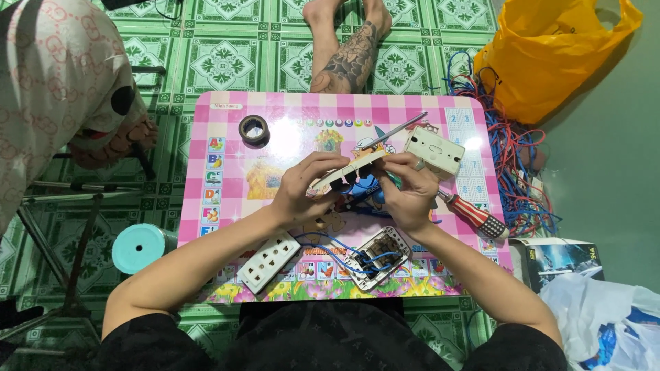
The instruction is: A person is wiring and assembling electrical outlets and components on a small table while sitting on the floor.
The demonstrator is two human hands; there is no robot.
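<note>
White plastic is what both hands are gripping: a long, flat switch frame [347, 173], lifted just above the pink child's table [227, 110]. The left hand [302, 189] is curling its fingers closed around the frame's left end, while the right hand [407, 189] is pinching the right end and also tucking a screwdriver [474, 214] with a red striped handle under its palm. The frame is looking light and stiff but thin, so it would likely crack if bent; holding it by the solid outer edges, away from the open slots, seems safest. Below the hands a wired switch module [377, 255] is lying with blue wires [330, 242] looping out of it, and a white socket strip [269, 261] is resting just beside it. A white wall box [434, 150], a thin metal rod [402, 129] and a roll of black tape [254, 129] are sitting farther up the table.
</note>
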